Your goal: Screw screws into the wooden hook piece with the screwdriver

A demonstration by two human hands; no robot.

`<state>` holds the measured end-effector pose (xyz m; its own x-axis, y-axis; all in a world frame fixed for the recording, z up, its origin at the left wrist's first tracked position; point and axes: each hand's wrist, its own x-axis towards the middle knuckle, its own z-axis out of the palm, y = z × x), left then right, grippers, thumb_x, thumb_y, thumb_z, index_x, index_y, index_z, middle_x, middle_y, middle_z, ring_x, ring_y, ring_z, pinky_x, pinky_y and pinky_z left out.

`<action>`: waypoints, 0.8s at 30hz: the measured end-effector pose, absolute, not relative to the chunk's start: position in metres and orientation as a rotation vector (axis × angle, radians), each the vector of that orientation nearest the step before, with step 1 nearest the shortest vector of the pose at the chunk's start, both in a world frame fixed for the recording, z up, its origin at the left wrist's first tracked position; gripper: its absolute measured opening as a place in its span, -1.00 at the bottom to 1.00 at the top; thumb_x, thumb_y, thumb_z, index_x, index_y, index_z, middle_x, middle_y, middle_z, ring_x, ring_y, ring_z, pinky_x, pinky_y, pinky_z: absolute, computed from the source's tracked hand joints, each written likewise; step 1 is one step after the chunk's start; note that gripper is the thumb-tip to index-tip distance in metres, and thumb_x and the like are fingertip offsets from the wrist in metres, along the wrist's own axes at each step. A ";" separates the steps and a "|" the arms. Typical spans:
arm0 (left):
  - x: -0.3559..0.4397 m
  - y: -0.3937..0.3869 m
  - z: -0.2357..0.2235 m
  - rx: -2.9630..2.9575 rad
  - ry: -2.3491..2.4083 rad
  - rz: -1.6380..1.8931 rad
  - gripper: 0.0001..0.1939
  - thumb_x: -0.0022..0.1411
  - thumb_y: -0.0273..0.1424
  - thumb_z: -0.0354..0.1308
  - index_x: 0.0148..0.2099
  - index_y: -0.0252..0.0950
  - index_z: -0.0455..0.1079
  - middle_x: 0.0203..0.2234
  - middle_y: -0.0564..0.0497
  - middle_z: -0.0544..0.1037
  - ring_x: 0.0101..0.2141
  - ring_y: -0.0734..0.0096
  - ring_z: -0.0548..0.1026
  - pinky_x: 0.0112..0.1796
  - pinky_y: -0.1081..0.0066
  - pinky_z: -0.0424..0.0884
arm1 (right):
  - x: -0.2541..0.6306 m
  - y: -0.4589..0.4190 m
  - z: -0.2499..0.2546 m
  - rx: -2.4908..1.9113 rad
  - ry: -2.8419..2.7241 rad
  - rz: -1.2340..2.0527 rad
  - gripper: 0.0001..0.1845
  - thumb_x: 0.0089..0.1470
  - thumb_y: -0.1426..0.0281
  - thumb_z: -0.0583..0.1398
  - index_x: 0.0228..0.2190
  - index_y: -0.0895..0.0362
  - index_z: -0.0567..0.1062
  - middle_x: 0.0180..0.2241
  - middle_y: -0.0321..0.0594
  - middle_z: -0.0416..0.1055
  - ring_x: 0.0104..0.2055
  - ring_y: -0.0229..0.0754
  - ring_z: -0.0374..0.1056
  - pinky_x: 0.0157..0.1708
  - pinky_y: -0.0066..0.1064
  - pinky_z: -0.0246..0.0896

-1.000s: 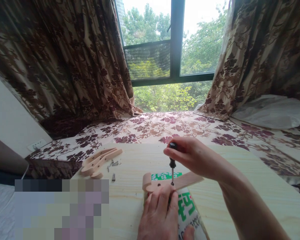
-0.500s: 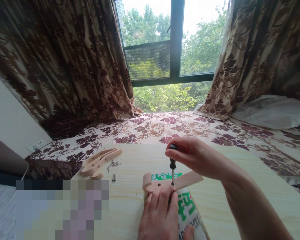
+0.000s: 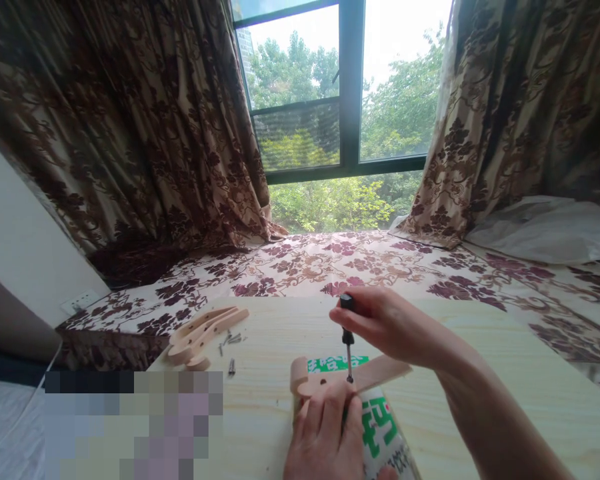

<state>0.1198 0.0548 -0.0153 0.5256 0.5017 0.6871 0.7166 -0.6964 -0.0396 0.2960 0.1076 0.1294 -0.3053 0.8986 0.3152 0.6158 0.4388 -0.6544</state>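
My right hand (image 3: pixel 377 320) is closed around the black handle of a screwdriver (image 3: pixel 347 337), which stands nearly upright. Its tip meets a dark hole or screw head in a pale wooden piece (image 3: pixel 310 387); which of the two I cannot tell. My left hand (image 3: pixel 325 433) lies over the near side of that piece, fingers bent and gripping it. Another wooden part (image 3: pixel 385 371) extends to the right beneath my right wrist. Under the wood is a flat white package (image 3: pixel 380 427) with green lettering, partly covered by my left hand.
Shaped wooden pieces (image 3: pixel 207 333) lie at the board's left side, with several loose screws (image 3: pixel 233 340) beside them. A light wooden board (image 3: pixel 470 393) forms the work surface. Behind it, patterned cloth (image 3: pixel 340 263) covers a window ledge, where a white plastic bag (image 3: pixel 545 230) rests at right.
The view has tilted up a little, so everything sits slightly lower in it. Both hands keep their holds, and the screwdriver tip stays at the same spot on the wood.
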 end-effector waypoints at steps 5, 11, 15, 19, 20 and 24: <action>0.118 0.055 -0.016 -2.451 -1.007 -0.899 -0.52 0.31 -0.09 -0.08 0.15 -0.24 0.27 0.03 -0.06 0.42 0.02 0.18 0.38 -0.01 0.27 0.32 | 0.297 0.106 0.128 -1.312 -2.030 0.520 -0.68 0.16 0.24 0.11 -0.56 0.11 0.24 -0.60 -0.38 0.16 -0.53 -0.33 0.04 -0.56 -0.47 -0.09; 0.117 0.056 -0.016 -2.457 -1.016 -0.838 -0.45 0.24 -0.04 0.01 0.16 -0.24 0.26 0.06 -0.07 0.40 0.03 0.16 0.37 -0.01 0.25 0.34 | 0.301 0.093 0.137 -1.160 -2.067 0.771 -0.80 0.17 0.31 0.10 -0.43 0.14 0.40 -0.52 -0.35 0.26 -0.50 -0.33 0.11 -0.53 -0.48 -0.02; 0.119 0.057 -0.017 -2.456 -1.028 -0.897 -0.50 0.27 -0.06 -0.04 0.11 -0.25 0.30 0.02 -0.07 0.42 0.01 0.15 0.39 -0.02 0.23 0.35 | 0.300 0.104 0.129 -1.212 -2.012 0.625 -0.75 0.18 0.28 0.10 -0.48 0.14 0.34 -0.57 -0.37 0.18 -0.52 -0.33 0.06 -0.53 -0.46 -0.05; 0.120 0.057 -0.017 -2.453 -1.025 -0.933 -0.55 0.32 -0.10 -0.13 0.09 -0.24 0.31 -0.03 -0.06 0.45 -0.05 0.18 0.43 -0.08 0.26 0.39 | 0.300 0.110 0.122 -1.273 -1.972 0.497 -0.74 0.17 0.27 0.10 -0.50 0.12 0.29 -0.57 -0.36 0.17 -0.51 -0.32 0.06 -0.52 -0.46 -0.04; 0.120 0.057 -0.018 -2.451 -1.022 -0.939 -0.54 0.33 -0.10 -0.15 0.09 -0.24 0.31 -0.04 -0.06 0.46 -0.06 0.18 0.44 -0.09 0.26 0.40 | 0.301 0.109 0.122 -1.272 -1.982 0.507 -0.76 0.17 0.27 0.10 -0.49 0.12 0.31 -0.56 -0.36 0.19 -0.50 -0.32 0.08 -0.52 -0.46 -0.03; 0.124 0.058 -0.021 -2.361 -1.028 -0.978 -0.64 0.32 -0.25 -0.13 0.05 -0.23 0.33 -0.06 -0.04 0.48 -0.09 0.18 0.45 -0.10 0.26 0.40 | 0.304 0.095 0.131 -1.244 -2.054 0.626 -0.89 0.13 0.34 0.13 -0.37 0.11 0.41 -0.53 -0.36 0.26 -0.50 -0.32 0.13 -0.53 -0.49 -0.01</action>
<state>0.1240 0.0578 -0.0208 0.4891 0.4820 0.7270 0.7499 -0.6580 -0.0682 0.3041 0.0953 0.1314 -0.3401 0.8975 0.2808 0.5883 0.4360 -0.6810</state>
